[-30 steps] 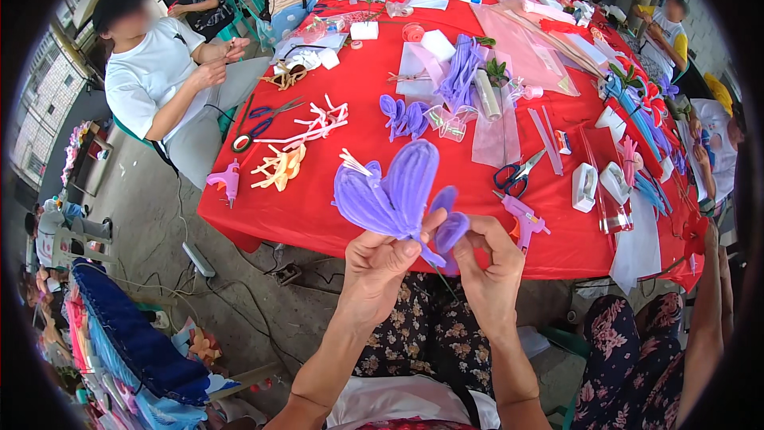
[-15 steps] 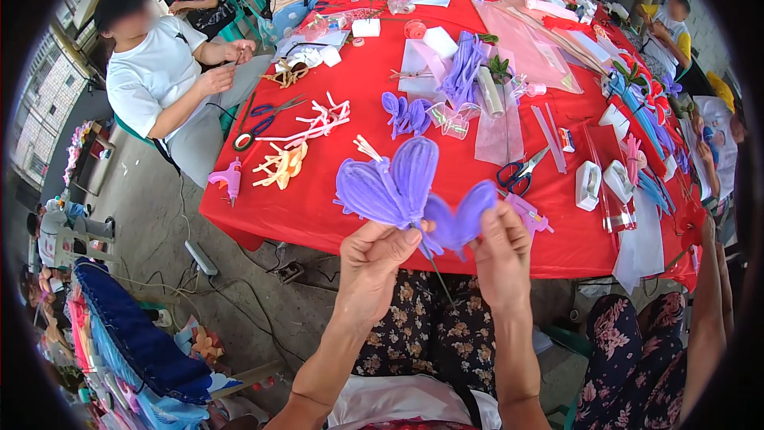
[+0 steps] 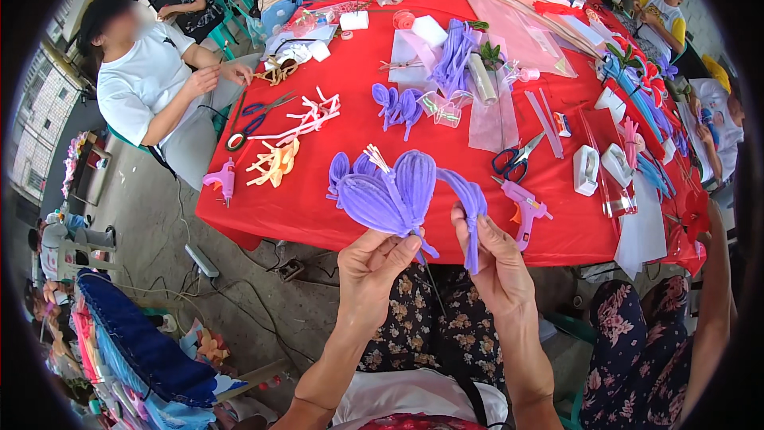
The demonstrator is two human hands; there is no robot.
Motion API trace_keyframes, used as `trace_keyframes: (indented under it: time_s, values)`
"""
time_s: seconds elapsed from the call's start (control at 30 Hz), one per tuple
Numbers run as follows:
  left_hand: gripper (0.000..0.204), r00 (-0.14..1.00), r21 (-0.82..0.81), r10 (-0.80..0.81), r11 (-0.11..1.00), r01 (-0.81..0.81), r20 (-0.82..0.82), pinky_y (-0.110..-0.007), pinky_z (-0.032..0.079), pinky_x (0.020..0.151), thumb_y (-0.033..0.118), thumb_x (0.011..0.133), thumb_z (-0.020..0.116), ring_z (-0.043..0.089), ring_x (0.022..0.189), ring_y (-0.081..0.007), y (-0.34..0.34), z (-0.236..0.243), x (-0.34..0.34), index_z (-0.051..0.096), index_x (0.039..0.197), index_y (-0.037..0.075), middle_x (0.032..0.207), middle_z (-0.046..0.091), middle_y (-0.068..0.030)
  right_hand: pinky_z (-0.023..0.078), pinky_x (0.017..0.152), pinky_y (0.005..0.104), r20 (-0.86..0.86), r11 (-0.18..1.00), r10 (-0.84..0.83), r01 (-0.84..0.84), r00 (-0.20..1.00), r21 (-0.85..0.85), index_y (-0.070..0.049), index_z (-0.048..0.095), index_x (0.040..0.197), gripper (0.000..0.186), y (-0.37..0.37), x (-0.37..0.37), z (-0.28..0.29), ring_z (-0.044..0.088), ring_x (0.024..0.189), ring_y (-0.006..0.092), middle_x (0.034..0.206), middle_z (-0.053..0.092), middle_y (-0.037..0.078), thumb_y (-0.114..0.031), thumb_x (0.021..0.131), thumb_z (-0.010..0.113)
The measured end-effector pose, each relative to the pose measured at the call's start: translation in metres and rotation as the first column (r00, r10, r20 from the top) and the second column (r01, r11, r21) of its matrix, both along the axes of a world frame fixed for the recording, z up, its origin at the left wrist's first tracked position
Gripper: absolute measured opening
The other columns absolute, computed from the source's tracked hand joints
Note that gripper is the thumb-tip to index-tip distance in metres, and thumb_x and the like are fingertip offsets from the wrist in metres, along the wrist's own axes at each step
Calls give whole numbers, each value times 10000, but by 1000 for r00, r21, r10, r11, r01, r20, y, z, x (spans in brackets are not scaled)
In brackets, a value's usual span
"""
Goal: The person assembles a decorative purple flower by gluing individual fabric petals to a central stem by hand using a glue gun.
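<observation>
My left hand [image 3: 371, 267] pinches the thin green stem of a purple pipe-cleaner flower [image 3: 415, 183] just below its petals. The flower stands upright with two wide ribbed petals and pale pink-white strands between them. To its right, my right hand [image 3: 500, 264] has thumb and fingers closed on a purple pipe-cleaner petal piece [image 3: 471, 201]. The piece is seen edge-on, its upper end bending toward the flower; whether the two touch, I cannot tell. Partly hidden behind the flower are more purple petals [image 3: 339, 169] on the red tablecloth [image 3: 302, 215].
A pink glue gun [image 3: 525, 211] and dark-handled scissors [image 3: 513, 161] lie right of my hands. Left are another pink glue gun [image 3: 223, 181], yellow petals [image 3: 274, 163] and pink-white strips [image 3: 314, 118]. Purple petals [image 3: 398, 107] lie farther back. Other people sit around the table.
The petal piece in my right hand has turned from broad face to edge-on, hanging more upright. Purple petals on the cloth behind the flower now show more. My view has shifted slightly.
</observation>
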State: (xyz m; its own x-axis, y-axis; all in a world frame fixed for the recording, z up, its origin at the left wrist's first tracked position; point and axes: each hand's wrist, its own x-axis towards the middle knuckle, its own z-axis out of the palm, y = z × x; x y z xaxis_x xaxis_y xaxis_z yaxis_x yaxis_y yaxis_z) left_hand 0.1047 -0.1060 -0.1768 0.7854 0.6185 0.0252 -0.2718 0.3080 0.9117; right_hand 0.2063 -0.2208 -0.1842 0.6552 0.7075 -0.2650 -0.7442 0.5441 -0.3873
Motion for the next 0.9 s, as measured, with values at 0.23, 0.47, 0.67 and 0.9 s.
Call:
trace_keyframes:
  time_s: [0.23, 0.47, 0.67, 0.9]
  values:
    - [221, 1000, 33, -11, 999, 11, 22, -240, 438, 793, -30, 790, 567, 546, 870, -114, 2, 2, -4, 573, 1011, -36, 927, 592, -73, 517, 751, 289, -377, 942, 181, -51, 908, 331, 7, 518, 1029, 275, -2, -7, -1, 586, 841, 162, 917, 594, 95, -190, 840, 541]
    - [217, 1000, 74, 10, 997, -12, 25, -242, 433, 805, -37, 793, 561, 544, 871, -114, 3, 9, -7, 570, 1009, -42, 934, 589, -72, 489, 689, 280, 74, 989, -32, 21, 997, 145, -57, 556, 930, 128, -3, -9, 5, 584, 734, 154, 829, 612, 84, -137, 831, 553]
    - [227, 996, 109, 88, 990, -88, 4, -240, 438, 793, -39, 782, 569, 551, 862, -115, 9, 13, -6, 575, 1008, -33, 927, 595, -75, 462, 661, 232, 577, 934, 35, 179, 816, -310, -29, 567, 933, 112, -21, 8, -18, 582, 767, 125, 831, 616, 76, -86, 848, 522]
    - [213, 978, 178, 206, 962, -208, 28, -293, 441, 752, -7, 807, 535, 542, 820, -129, 34, 7, -14, 565, 1018, -12, 899, 590, -71, 387, 569, 192, 828, 653, 178, 566, 532, -503, 9, 514, 830, 104, -69, 22, -48, 471, 629, 60, 691, 523, 5, -72, 867, 460]
